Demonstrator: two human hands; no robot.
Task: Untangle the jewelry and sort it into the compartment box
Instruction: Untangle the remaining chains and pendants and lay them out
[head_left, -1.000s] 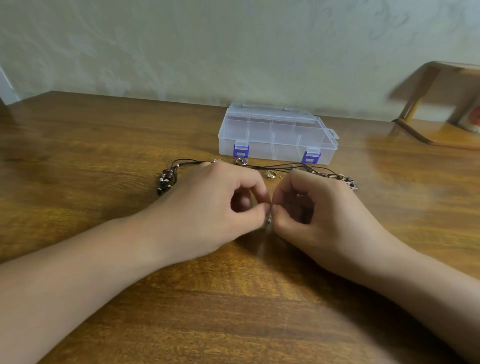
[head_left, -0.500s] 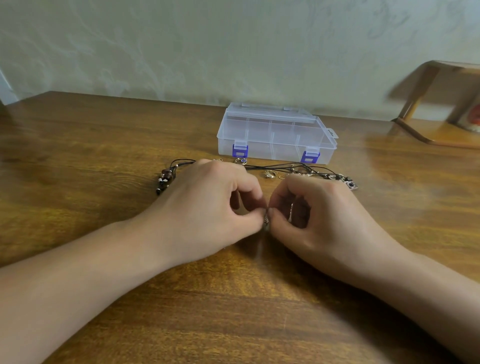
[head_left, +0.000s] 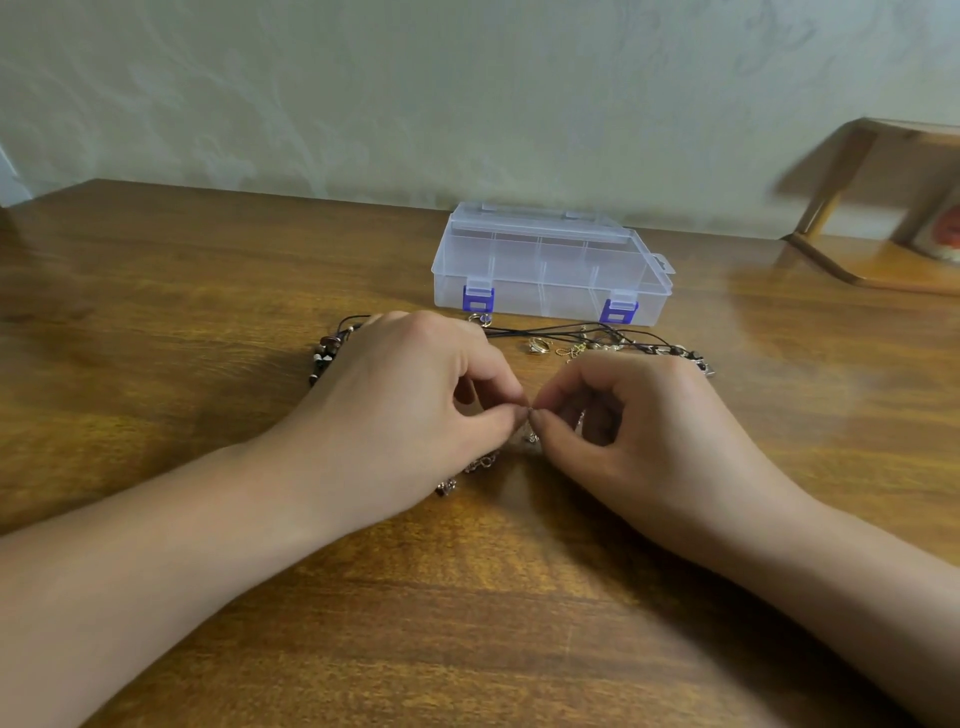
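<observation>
Two hands, the left hand (head_left: 415, 395) and right hand (head_left: 639, 431), pinched a silver chain (head_left: 480, 462) mid-frame on the wooden table (head_left: 156, 312) below a pale wall (head_left: 363, 93); the closed box (head_left: 550, 265) sat above.

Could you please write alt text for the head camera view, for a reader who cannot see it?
Two bare hands meet over a wooden table, the left hand and right hand pinching a small silver chain between their fingertips. Behind them lie tangled black cord necklaces and a gold ring, before a closed clear compartment box with blue latches.
</observation>
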